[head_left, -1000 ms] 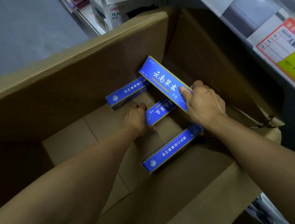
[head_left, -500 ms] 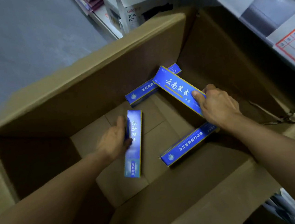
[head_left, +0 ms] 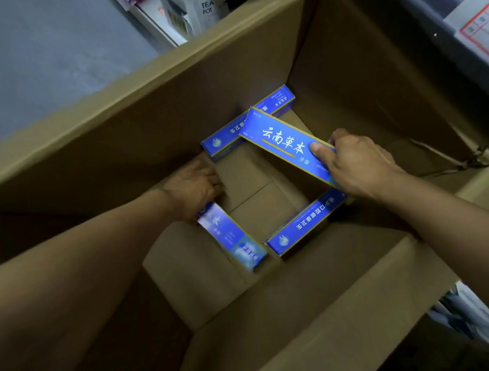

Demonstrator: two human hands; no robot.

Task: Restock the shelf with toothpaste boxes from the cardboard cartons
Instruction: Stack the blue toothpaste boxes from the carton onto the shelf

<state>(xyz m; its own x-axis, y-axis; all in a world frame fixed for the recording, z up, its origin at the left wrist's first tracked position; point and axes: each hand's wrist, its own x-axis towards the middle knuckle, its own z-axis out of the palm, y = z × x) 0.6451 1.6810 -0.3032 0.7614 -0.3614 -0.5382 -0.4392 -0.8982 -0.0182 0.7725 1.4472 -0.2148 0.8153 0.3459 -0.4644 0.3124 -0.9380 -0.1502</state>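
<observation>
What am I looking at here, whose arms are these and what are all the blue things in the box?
There is no machine here. The picture comes from a camera worn on a person's head, looking down at their own two bare arms reaching into a large open cardboard carton.

The blue things are long toothpaste boxes. The right hand pinches one toothpaste box and holds it raised and tilted. The left hand grips a second toothpaste box by one end. Two more lie on the carton floor: a far box by the back wall and a near box below the right hand.

On a shelf behind the carton stands a white box marked TEA POT.
</observation>
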